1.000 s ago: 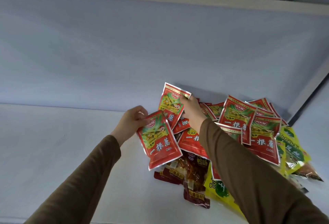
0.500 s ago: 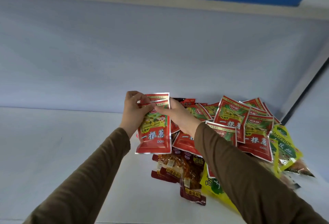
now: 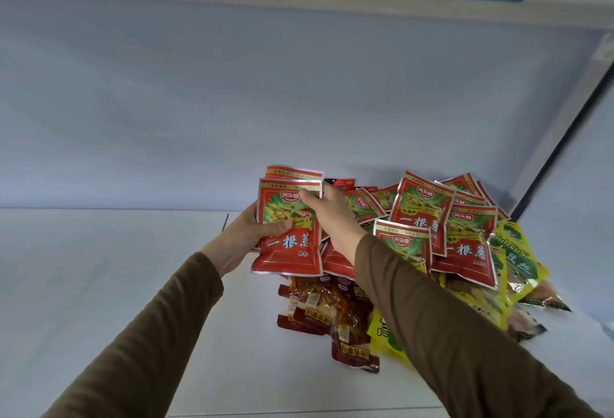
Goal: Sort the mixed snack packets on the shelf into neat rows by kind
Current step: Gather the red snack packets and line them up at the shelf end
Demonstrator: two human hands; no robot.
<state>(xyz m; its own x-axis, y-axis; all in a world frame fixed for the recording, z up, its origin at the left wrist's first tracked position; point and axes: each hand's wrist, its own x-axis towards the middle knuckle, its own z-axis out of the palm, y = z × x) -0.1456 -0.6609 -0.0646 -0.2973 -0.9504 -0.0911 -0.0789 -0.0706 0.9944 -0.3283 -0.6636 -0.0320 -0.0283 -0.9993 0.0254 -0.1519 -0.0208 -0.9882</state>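
Observation:
My left hand [image 3: 247,236] grips two stacked red packets [image 3: 287,251] upright above the white shelf [image 3: 116,301], its thumb across the front one. My right hand [image 3: 327,213] pinches the top right corner of the same stack. Just to the right lies a heap of more red packets [image 3: 422,211], partly overlapping. Dark red-brown packets [image 3: 319,311] lie in front of the heap under my right forearm. Yellow-green packets [image 3: 515,258] sit at the heap's right side, and another yellow one [image 3: 385,334] shows beside my right sleeve.
The shelf's back wall [image 3: 299,102] rises behind the heap. A side wall [image 3: 571,185] closes the right end, with a dark gap along its edge. The shelf's left half is bare white surface.
My right hand carried its red packet left and laid it behind the one in my left hand. Both packets now stand squared together in a stack held by both hands.

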